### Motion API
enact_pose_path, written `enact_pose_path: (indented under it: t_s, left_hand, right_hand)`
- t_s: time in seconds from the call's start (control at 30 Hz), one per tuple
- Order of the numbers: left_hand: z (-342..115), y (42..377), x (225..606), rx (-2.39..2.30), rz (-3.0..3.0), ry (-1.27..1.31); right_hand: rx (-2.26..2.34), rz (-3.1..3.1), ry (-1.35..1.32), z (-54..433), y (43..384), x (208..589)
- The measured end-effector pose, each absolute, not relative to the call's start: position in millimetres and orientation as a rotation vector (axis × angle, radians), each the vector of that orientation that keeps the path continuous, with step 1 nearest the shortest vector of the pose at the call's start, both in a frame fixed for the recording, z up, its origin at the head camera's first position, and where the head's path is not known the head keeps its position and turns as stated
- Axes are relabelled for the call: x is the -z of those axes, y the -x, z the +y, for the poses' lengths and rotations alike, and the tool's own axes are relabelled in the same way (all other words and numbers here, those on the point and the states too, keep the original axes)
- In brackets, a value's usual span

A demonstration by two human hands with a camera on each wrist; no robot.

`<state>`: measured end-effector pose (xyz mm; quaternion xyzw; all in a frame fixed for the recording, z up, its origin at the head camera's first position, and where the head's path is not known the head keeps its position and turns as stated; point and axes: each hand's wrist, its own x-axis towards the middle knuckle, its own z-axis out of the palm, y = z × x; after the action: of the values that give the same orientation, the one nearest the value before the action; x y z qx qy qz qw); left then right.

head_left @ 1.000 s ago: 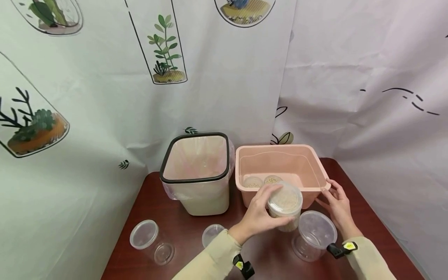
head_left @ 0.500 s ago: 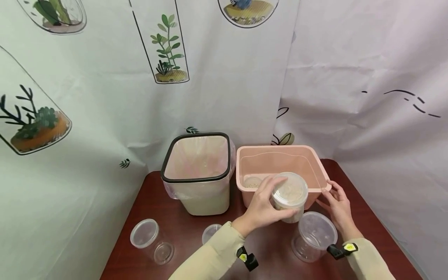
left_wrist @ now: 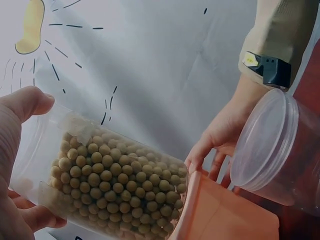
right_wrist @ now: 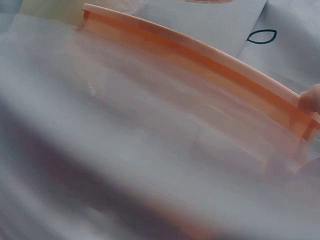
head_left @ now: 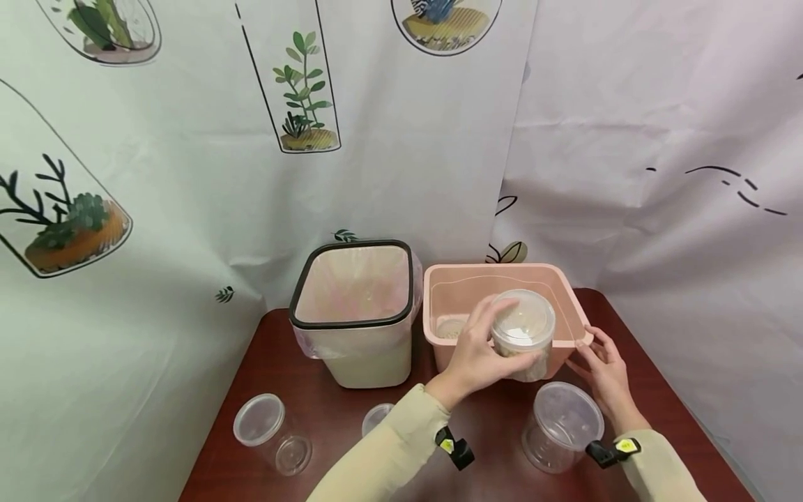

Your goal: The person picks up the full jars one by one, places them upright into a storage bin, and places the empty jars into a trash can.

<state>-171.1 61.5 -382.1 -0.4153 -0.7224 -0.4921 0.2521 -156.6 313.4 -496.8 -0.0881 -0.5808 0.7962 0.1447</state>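
My left hand [head_left: 473, 355] grips a clear lidded jar [head_left: 525, 322] by its side, thumb and fingers spread round it. In the left wrist view the jar is tilted and pale round soybeans [left_wrist: 115, 180] fill much of it. It is up over the front rim of a pink plastic tub [head_left: 453, 293]. My right hand [head_left: 605, 369] holds the tub's front right corner, with fingertips [right_wrist: 311, 100] at the rim. Inside the tub, at the front left, another jar [head_left: 450, 328] shows, partly hidden by the left hand.
A clear jar [head_left: 567, 418] stands before the right hand and nearly fills the right wrist view, blurred. Further left are another clear jar [head_left: 260, 422] and a small clear container [head_left: 375, 418], partly behind the left sleeve. A lined waste bin [head_left: 370, 355] stands left of the tub.
My left hand has lifted the soybean jar up and slightly right, from before the tub to over its rim. It now covers a second jar seen inside earlier. The right hand stays on the corner.
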Motion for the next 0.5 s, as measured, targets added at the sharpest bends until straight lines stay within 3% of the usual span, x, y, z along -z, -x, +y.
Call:
enact_pose_path:
  t_s: [0.5]
  left_hand:
    - [89.0, 190.8, 381.6, 1.360, -1.908, 1.085]
  right_hand:
    - [-2.330, -1.647, 0.185, 315.2, 155.5, 498.5]
